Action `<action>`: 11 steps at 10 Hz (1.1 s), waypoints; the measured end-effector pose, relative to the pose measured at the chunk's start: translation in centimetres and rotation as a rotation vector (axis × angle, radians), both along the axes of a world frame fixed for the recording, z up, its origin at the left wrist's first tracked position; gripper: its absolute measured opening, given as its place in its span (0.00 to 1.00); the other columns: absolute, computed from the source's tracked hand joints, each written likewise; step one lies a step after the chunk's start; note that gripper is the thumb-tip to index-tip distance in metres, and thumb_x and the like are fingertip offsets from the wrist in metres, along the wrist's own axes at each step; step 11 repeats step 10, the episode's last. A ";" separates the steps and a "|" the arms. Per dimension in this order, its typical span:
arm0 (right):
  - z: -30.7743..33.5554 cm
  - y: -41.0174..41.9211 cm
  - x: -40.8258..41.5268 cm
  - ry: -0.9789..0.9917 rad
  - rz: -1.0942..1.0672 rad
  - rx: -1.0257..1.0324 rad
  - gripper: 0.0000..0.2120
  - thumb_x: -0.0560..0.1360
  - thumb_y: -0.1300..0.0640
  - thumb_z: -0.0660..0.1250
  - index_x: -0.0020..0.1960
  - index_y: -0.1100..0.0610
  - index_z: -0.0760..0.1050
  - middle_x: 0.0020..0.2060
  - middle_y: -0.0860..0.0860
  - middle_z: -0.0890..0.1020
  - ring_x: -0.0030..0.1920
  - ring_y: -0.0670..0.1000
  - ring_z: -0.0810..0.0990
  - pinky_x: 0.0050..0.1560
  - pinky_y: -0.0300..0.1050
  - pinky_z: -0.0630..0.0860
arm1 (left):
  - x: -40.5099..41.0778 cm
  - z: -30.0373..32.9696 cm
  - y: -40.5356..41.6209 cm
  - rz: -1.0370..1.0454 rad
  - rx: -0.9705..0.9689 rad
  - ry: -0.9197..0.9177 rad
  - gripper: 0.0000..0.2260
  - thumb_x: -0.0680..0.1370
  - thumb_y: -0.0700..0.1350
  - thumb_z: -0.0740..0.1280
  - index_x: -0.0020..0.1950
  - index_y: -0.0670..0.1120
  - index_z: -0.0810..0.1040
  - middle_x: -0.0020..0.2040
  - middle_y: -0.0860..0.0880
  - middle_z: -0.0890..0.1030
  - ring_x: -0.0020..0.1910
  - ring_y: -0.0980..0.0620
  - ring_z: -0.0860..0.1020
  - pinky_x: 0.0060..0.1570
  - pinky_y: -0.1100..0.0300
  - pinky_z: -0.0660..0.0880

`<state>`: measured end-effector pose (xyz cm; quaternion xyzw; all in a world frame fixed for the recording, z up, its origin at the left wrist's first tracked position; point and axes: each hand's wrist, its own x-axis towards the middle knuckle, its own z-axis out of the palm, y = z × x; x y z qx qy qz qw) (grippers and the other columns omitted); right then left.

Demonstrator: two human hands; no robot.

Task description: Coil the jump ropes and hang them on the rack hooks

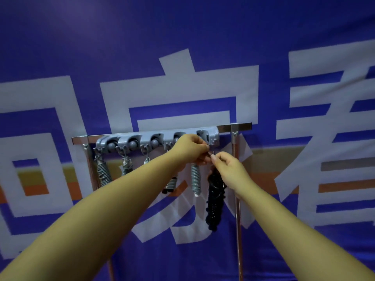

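Reaching: both bare arms stretched up to the right end of the rack (pixel 158 138), the hands close together just under it.
Left hand (pixel 190 147): fingers were curled, tips pinched on something small at the rack's lower edge, near its last hook; what exactly it pinched was too small to tell.
Right hand (pixel 227 167): sat just below and right of the left hand, thumb and forefinger pinched together at the top of the black rope (pixel 215 199); the other fingers were loosely curled.
Black rope: a beaded, bunched coil that hung straight down below the rack's right end, its top hidden behind the right hand; whether it was already on a hook could not be told.
Grey ropes (pixel 195 179): coiled bundles hung from hooks along the rack to the left of the black one, one just beside it, others partly hidden by the left forearm.
Rack: a grey strip with round clips, fixed on a metal bar (pixel 239 126).
Banner (pixel 182 57): blue with large white characters, behind the rack.
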<state>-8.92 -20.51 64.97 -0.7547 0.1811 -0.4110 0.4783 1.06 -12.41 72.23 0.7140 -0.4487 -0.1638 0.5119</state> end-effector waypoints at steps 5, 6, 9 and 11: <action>1.8 -6.8 5.1 0.132 -0.243 -0.036 0.14 0.81 0.54 0.57 0.44 0.60 0.75 0.32 0.50 0.77 0.38 0.51 0.75 0.36 0.44 0.68 | 3.0 0.1 -7.9 0.106 -0.045 0.007 0.05 0.80 0.36 0.62 0.49 0.44 0.76 0.37 0.43 0.79 0.31 0.49 0.79 0.44 0.52 0.82; 1.9 -7.4 5.5 0.174 -0.252 -0.059 0.14 0.81 0.54 0.57 0.41 0.58 0.74 0.33 0.51 0.75 0.36 0.51 0.73 0.33 0.43 0.66 | 3.6 0.1 -8.3 0.096 -0.015 0.011 0.09 0.80 0.34 0.59 0.53 0.42 0.78 0.36 0.44 0.79 0.29 0.50 0.78 0.43 0.53 0.81; -0.5 -8.8 5.9 0.295 -0.201 -0.016 0.14 0.80 0.52 0.59 0.45 0.61 0.76 0.43 0.59 0.81 0.48 0.59 0.79 0.52 0.53 0.74 | 4.3 -1.4 -5.4 -0.217 0.238 0.026 0.26 0.79 0.33 0.59 0.73 0.54 0.65 0.42 0.44 0.82 0.36 0.50 0.81 0.44 0.54 0.79; -0.4 -8.4 6.0 0.218 -0.229 -0.017 0.15 0.81 0.50 0.59 0.45 0.60 0.76 0.42 0.57 0.81 0.47 0.58 0.79 0.51 0.52 0.74 | 4.8 -2.2 -4.3 -0.256 0.159 0.054 0.19 0.80 0.37 0.61 0.70 0.50 0.68 0.48 0.41 0.83 0.41 0.48 0.82 0.47 0.54 0.79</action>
